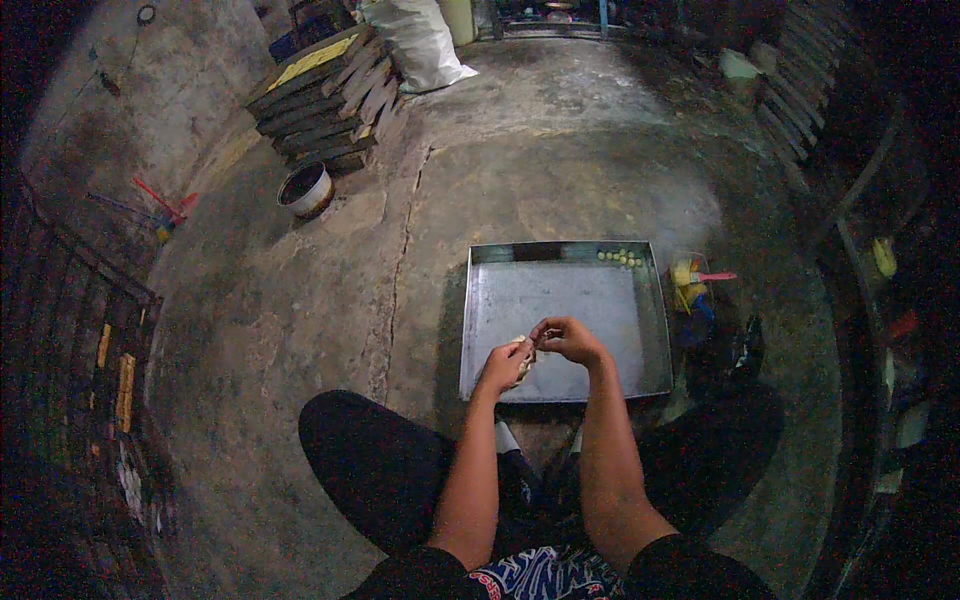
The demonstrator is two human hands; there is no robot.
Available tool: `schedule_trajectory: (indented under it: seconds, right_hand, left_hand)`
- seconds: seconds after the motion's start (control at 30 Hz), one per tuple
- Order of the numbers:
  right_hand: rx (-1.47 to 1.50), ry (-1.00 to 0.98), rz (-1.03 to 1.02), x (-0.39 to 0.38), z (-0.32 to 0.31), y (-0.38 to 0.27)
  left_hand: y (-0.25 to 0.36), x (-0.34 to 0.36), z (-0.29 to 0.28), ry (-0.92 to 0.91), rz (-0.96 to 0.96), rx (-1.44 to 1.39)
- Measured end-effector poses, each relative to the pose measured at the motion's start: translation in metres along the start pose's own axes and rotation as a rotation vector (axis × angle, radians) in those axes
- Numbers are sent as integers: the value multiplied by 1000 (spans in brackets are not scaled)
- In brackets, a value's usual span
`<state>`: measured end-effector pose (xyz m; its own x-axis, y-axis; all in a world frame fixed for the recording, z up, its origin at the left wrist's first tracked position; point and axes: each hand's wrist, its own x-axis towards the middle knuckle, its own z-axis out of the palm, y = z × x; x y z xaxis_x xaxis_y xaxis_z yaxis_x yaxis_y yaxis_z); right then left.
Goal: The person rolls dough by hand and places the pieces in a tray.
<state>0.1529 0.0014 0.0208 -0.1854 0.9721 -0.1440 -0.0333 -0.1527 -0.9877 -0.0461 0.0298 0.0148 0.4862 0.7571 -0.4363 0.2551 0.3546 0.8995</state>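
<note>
Over the near half of a shallow square metal tray (562, 242), my two hands come together at the fingertips. My left hand (503, 366) is closed around a soft pale lump that looks like dough (525, 369), part of it hidden by the fingers. Fingers bent in a pinch, my right hand (570, 341) meets the left hand's thumb side; whatever is between its fingertips is too small to make out. Several small pale balls (622, 258) sit grouped in the tray's far right corner.
Right of the tray stands a small container of yellow stuff (687, 285) with a pink-handled brush (715, 276) across it. A round pot (305, 190) stands farther left, near stacked wooden trays (322, 100) and a white sack (415, 45). My bent legs flank the tray's near edge.
</note>
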Motion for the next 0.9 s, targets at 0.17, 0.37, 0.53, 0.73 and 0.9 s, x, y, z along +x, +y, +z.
schedule_trajectory:
  seconds: [0.17,0.37,0.53,0.73,0.9]
  right_hand:
    - [-161,-36,114,-2,4,-22]
    - [-119,61,149,4,8,-15]
    - [6,129,212,4,9,-4]
    - [233,103,110,0,12,-4]
    - [405,67,200,1,5,0]
  left_hand:
    - [15,-8,-2,72,28,65]
    - [-20,17,-9,69,124,-181]
    - [-5,7,5,58,214,-213]
    - [-1,4,-3,21,273,-154]
    - [-4,8,-10,178,166,-1]
